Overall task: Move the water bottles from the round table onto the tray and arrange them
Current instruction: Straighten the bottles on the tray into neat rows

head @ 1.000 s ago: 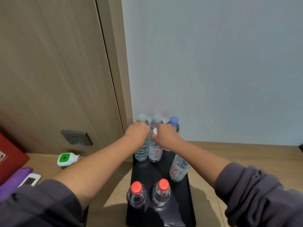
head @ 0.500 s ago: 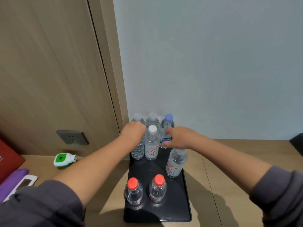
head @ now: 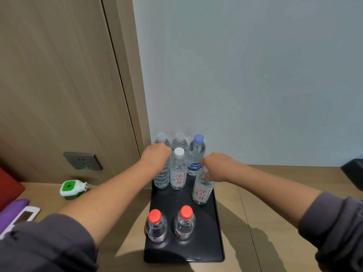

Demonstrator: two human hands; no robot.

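right hand (head: 218,166): off middle bottle (head: 178,171), now grips 3 o'clock bottle (head: 201,193)
left hand (head: 156,156): still holds green-label bottle (head: 162,177)
task: lining up rows

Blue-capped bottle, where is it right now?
In the head view, the blue-capped bottle stands at the right end of the back row on the black tray, by the wall, just beyond the right hand.

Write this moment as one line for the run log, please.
left hand: grips clear plastic green-label bottle | right hand: grips clear plastic red-lettered bottle at right edge | both bottles on black rectangular tray | stage: arranging
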